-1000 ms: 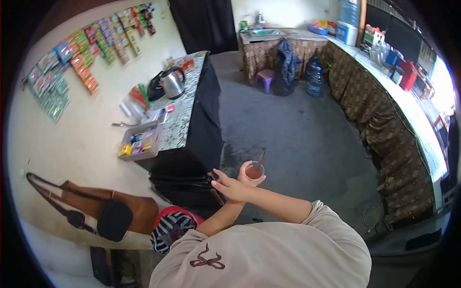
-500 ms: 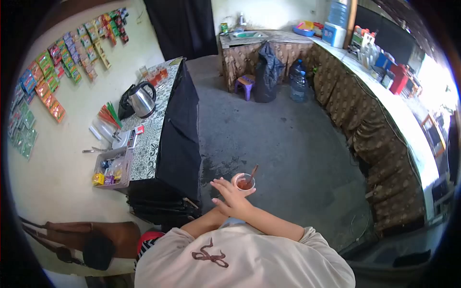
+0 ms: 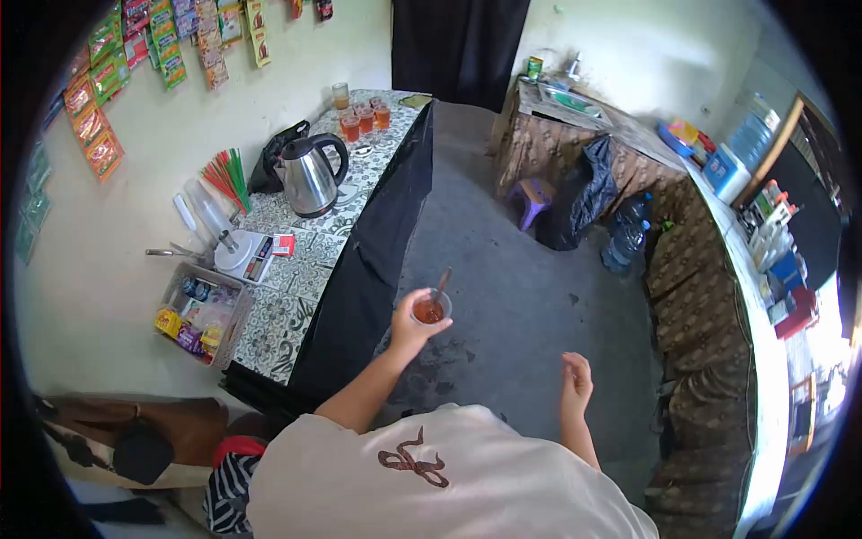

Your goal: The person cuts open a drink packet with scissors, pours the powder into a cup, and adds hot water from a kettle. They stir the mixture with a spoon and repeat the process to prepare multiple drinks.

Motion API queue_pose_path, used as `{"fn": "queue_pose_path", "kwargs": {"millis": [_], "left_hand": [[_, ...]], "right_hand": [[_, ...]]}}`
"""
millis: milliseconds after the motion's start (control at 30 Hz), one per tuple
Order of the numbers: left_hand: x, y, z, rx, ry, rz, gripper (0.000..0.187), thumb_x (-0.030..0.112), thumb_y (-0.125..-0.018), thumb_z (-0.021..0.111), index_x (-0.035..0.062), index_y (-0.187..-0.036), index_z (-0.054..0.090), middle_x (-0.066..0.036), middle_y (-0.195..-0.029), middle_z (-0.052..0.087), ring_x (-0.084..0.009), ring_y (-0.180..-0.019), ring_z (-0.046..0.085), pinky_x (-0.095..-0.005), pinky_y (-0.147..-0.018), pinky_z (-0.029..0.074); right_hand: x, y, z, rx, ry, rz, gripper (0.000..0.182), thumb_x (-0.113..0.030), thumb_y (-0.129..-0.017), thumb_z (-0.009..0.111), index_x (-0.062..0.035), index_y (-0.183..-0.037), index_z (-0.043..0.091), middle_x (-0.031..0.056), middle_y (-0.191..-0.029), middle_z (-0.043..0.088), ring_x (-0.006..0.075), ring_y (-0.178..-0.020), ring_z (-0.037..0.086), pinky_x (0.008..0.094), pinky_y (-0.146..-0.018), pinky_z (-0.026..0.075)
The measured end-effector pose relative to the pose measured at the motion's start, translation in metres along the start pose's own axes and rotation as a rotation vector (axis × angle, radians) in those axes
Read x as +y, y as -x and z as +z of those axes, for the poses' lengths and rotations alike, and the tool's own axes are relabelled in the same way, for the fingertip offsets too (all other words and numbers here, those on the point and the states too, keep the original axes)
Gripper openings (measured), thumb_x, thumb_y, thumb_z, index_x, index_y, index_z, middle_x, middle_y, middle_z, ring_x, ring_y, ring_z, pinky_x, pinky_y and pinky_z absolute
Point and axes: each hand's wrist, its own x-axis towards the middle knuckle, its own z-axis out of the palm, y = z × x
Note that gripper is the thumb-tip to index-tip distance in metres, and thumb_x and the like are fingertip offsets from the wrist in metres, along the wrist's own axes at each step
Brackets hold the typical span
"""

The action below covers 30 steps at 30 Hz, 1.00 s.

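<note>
My left hand (image 3: 410, 325) is wrapped round a clear cup (image 3: 444, 318) of reddish-brown drink, held out over the floor beside the tiled counter. A brown-looking spoon handle (image 3: 444, 280) sticks up out of the drink; its lower end is hidden in the liquid. Off to the right, my right hand (image 3: 577, 381) hangs above the floor, apart from the cup. Its fingers are loosely bent and I see nothing in them.
On the tiled counter (image 3: 305, 256) stand a steel kettle (image 3: 311, 180), a white scale (image 3: 244, 259), a basket of packets (image 3: 235, 328), straws (image 3: 228, 180) and several glasses of red drink (image 3: 366, 119). Ahead are a purple stool (image 3: 532, 199), a black bag (image 3: 582, 198) and water bottles (image 3: 623, 244).
My right hand has swung away from over my left wrist to the right. My left hand has moved the cup up and left, and the view has turned toward the counter.
</note>
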Motion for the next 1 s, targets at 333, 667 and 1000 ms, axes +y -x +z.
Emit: {"fn": "queue_pose_path", "kwargs": {"millis": [333,667,1000], "left_hand": [[-0.056,-0.142,0.002,0.388,0.063,-0.003,0.062,0.007,-0.054,0.085,0.0004,-0.107,0.053,-0.009,-0.103,0.057,-0.0164,-0.094,0.057,-0.0296,-0.082,0.048],[-0.039,-0.192,-0.045,0.923,-0.008,-0.217,0.067,0.001,-0.062,0.080,-0.0018,-0.118,0.044,-0.013,-0.111,0.052,-0.0193,-0.099,0.054,-0.0294,-0.081,0.048],[-0.033,-0.194,-0.102,1.278,-0.312,-0.146,0.067,0.010,-0.059,0.083,0.0001,-0.114,0.047,-0.011,-0.108,0.052,-0.0194,-0.100,0.052,-0.0310,-0.088,0.044]], "right_hand": [[0.130,-0.152,0.003,0.132,-0.107,0.407,0.016,-0.011,-0.091,0.048,-0.0085,-0.101,0.060,-0.0021,-0.096,0.059,0.0055,-0.087,0.052,0.0190,-0.060,0.038],[0.175,-0.426,0.190,-0.473,-0.134,0.329,0.017,-0.008,-0.089,0.047,-0.0043,-0.101,0.060,0.0017,-0.096,0.060,0.0118,-0.090,0.055,0.0240,-0.073,0.042],[0.029,-0.418,0.506,-1.155,-0.296,-0.383,0.046,-0.013,-0.077,0.065,-0.0056,-0.119,0.050,0.0149,-0.121,0.049,0.0276,-0.111,0.047,0.0343,-0.086,0.041]]}}
